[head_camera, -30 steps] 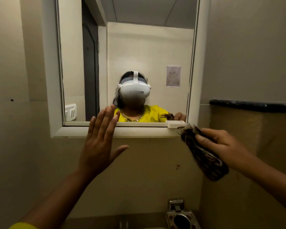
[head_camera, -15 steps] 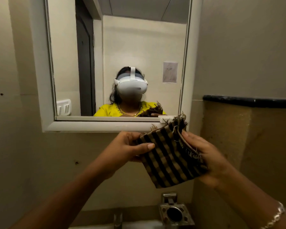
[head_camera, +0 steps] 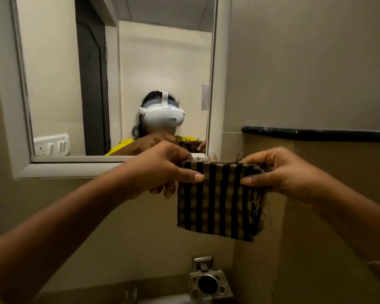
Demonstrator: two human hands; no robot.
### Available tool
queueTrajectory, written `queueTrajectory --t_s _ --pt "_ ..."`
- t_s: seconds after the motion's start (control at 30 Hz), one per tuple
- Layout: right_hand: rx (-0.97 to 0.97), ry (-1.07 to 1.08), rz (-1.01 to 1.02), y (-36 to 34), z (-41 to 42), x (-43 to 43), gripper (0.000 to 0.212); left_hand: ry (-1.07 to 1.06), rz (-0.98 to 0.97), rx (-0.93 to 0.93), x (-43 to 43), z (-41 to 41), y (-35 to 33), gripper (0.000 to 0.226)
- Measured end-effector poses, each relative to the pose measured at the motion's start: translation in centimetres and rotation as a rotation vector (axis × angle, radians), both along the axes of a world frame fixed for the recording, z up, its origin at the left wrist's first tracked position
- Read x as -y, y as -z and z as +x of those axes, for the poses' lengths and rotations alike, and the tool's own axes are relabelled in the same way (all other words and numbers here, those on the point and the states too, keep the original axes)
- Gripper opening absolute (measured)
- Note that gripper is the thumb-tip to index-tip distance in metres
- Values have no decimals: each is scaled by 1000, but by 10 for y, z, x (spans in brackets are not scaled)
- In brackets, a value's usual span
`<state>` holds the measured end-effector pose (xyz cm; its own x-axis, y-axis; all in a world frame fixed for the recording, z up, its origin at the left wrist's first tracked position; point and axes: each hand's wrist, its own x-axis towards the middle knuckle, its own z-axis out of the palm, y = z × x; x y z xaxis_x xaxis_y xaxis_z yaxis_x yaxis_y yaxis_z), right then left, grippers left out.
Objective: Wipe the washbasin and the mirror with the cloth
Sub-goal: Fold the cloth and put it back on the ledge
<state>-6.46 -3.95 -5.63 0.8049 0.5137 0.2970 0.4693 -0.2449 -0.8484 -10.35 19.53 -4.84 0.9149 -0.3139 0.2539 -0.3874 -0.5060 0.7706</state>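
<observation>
A brown cloth point(head_camera: 217, 200) with black stripes and frayed edges hangs folded in front of the wall, just below the mirror's lower right corner. My left hand point(head_camera: 162, 170) pinches its top left corner between thumb and fingers. My right hand point(head_camera: 276, 172) pinches the top right corner the same way. The mirror point(head_camera: 140, 62) in its white frame fills the upper left and shows a person's reflection with a white headset. Only a sliver of the washbasin point(head_camera: 162, 300) shows at the bottom edge.
A metal holder point(head_camera: 208, 284) with a round hole is fixed to the wall low down, with a tap point(head_camera: 131, 296) to its left. A black ledge point(head_camera: 316, 132) runs along the right wall. A white switch plate point(head_camera: 52, 144) appears in the mirror.
My left hand came off the wall below the mirror and took the cloth's left corner. Both hands have since spread the cloth flat and level.
</observation>
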Motion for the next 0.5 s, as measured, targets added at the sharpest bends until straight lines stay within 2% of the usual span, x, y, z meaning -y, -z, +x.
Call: queueTrajectory --t_s 0.17,0.27,0.33,0.43,0.5 --pt "224 97 -161 -59 -8 31 15 90 -118 -57 30 1 -42 39" --pt "318 214 -238 -94 -7 48 18 82 -189 -14 52 4 -69 40" --pt "337 291 -223 -117 -3 59 20 61 -212 50 68 9 -87 34" --pt "328 344 -130 -144 7 70 24 53 -227 153 88 19 -109 7" --pt "341 359 -72 -156 14 77 26 32 -243 219 98 31 -120 10"
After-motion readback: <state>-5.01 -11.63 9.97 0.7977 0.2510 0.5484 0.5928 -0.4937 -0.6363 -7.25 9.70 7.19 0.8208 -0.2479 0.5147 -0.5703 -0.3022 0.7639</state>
